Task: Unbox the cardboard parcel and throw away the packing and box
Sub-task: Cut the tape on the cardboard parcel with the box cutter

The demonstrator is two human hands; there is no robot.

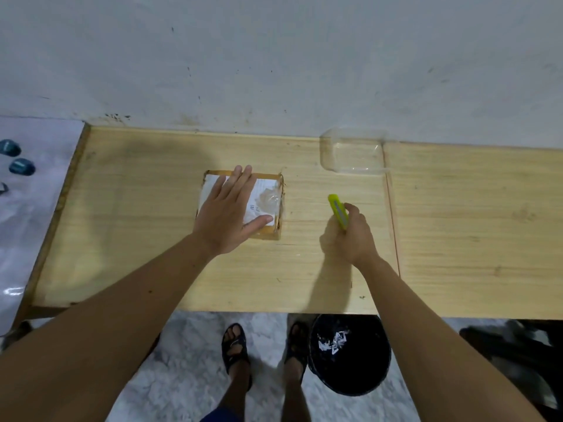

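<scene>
Cardboard parcel (268,231) looks light, stiff and tape-slick under the flat, outspread left hand (227,214), while the right hand (355,231) grips a yellow box cutter (337,210).

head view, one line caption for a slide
Left hand flat on the box, right hand holding a yellow cutter.

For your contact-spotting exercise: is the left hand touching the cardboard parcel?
Touching. The head view shows the left hand lying flat on the cardboard parcel, fingers spread over its white label.
</scene>
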